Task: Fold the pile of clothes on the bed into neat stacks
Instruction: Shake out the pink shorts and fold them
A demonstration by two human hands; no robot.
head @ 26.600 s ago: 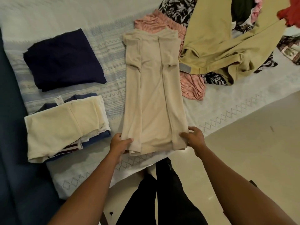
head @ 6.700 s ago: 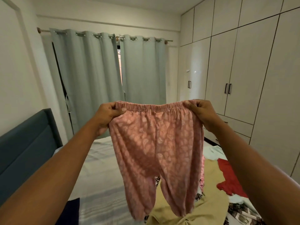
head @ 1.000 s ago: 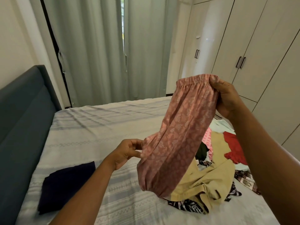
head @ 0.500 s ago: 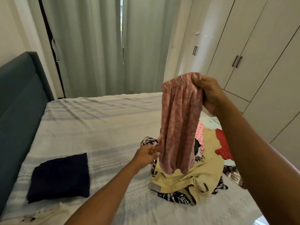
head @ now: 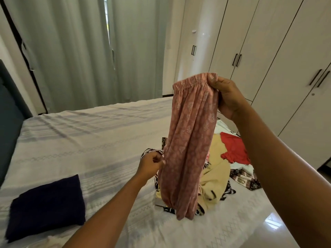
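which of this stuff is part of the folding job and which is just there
Job in hand:
pink patterned trousers, gripped at the waistband by the right hand, pinched lower down by the left hand
unfolded pile: tan garment, red garment
folded navy garment on the bed

Just there:
curtains
wardrobe
headboard
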